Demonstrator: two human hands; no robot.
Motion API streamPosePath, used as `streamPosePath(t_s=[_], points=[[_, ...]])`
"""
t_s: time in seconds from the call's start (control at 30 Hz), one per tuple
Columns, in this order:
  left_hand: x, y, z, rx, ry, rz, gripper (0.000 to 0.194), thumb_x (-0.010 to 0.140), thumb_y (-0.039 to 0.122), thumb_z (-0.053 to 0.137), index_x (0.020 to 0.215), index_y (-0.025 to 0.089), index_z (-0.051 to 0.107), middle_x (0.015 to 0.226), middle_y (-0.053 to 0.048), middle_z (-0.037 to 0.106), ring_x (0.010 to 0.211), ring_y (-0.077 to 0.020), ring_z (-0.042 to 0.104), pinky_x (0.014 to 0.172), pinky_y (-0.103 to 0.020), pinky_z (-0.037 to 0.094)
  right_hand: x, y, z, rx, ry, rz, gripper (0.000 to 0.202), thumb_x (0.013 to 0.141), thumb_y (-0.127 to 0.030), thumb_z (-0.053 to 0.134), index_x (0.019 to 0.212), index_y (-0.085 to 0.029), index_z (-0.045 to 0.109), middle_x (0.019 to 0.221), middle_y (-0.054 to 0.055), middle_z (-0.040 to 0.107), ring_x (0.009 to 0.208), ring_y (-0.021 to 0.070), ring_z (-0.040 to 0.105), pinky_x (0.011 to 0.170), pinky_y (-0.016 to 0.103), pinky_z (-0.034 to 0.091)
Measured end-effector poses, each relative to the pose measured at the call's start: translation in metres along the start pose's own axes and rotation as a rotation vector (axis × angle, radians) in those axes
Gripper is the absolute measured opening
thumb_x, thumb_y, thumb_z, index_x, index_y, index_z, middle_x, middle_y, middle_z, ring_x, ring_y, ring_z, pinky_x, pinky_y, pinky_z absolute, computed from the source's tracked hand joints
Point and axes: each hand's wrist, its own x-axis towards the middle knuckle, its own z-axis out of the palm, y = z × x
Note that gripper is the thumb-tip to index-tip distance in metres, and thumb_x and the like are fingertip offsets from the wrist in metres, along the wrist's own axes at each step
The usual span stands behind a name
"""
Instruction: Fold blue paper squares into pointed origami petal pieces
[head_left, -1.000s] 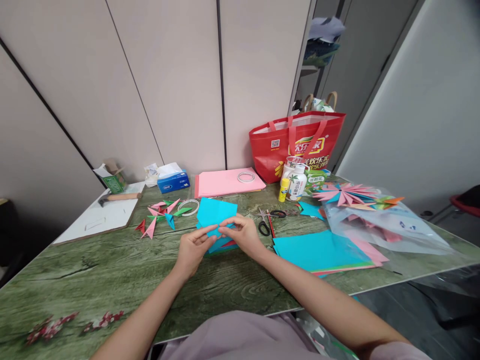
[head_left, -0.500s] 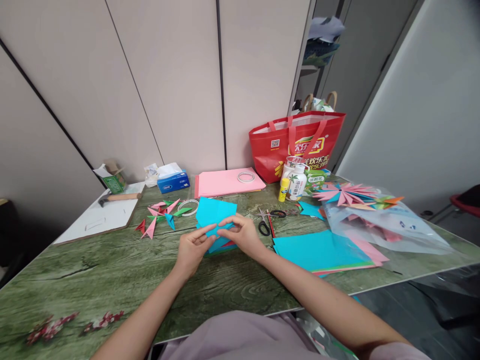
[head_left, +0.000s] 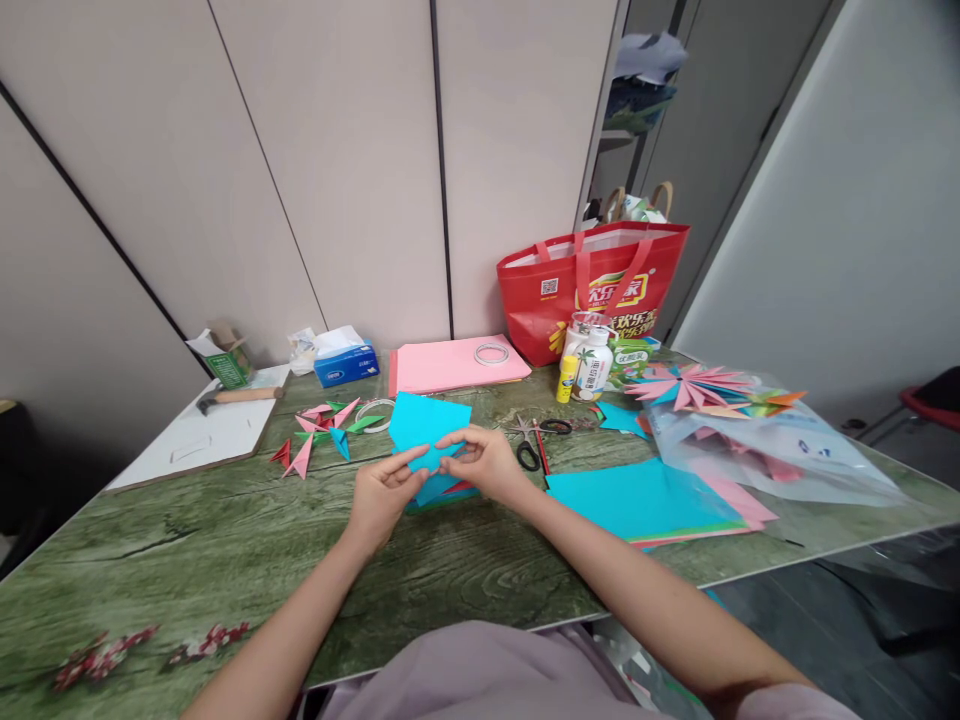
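Spreading beneath everything, the green wood-patterned table is bearing a red bag at its back, a stack of blue-topped sheets to the right of the right hand, a smaller paper pile under the work, and black-handled scissors beside that hand. The blue paper is extending forward from the fingertips; the left hand and right hand, 2 grips nearly meeting, are pinching its near part between thumb and fingers.
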Motion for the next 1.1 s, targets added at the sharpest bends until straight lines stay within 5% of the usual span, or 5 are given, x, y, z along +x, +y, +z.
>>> streamPosePath(t_s=[0.2,0.47,0.77,0.93,1.1], points=[[0.0,0.004,0.0,0.017,0.008,0.005,0.038,0.051,0.022,0.074,0.087,0.011,0.069,0.039,0.007,0.041,0.039,-0.0039,0.035,0.039,-0.018,0.031,0.008,-0.005,-0.012,0.229,-0.099,0.116,0.032,0.057,-0.029,0.069,0.082,-0.013,0.057,0.044,-0.009,0.046,0.056,0.0165,0.065,0.054,0.025,0.051],[0.006,0.006,-0.008,0.045,-0.022,-0.009,0.04,0.052,0.022,0.073,0.09,0.011,0.068,0.04,0.008,0.038,0.039,-0.0036,0.034,0.04,-0.018,0.034,0.009,-0.01,-0.02,0.339,-0.203,0.112,0.029,0.062,-0.026,0.065,0.087,-0.016,0.057,0.058,-0.007,0.049,0.053,0.0089,0.059,0.065,0.029,0.051],[0.008,0.009,-0.013,0.106,-0.152,-0.124,0.031,0.05,0.015,0.07,0.081,0.012,0.07,0.069,-0.005,0.068,0.063,-0.0177,0.062,0.057,-0.026,0.049,0.016,-0.009,-0.027,0.09,0.035,-0.053,0.016,0.066,-0.026,0.061,0.078,-0.016,0.065,0.085,0.002,0.065,0.076,0.0123,0.058,0.069,0.024,0.045],[0.01,0.007,-0.013,0.091,-0.009,0.022,0.032,0.053,0.021,0.071,0.084,0.013,0.069,0.095,-0.009,0.067,0.09,-0.0233,0.059,0.072,-0.028,0.049,0.015,-0.001,-0.026,0.023,-0.038,-0.033,0.021,0.061,-0.023,0.064,0.081,-0.015,0.066,0.078,0.002,0.066,0.067,0.0119,0.057,0.06,0.022,0.043],[0.009,0.008,-0.009,-0.052,0.036,0.114,0.055,0.062,0.028,0.068,0.115,0.018,0.054,0.116,-0.008,0.057,0.096,-0.022,0.056,0.079,-0.031,0.047,0.013,0.007,-0.019,0.044,0.141,-0.049,0.018,0.062,-0.022,0.062,0.078,-0.015,0.066,0.073,0.003,0.064,0.06,0.0117,0.054,0.053,0.022,0.041]])
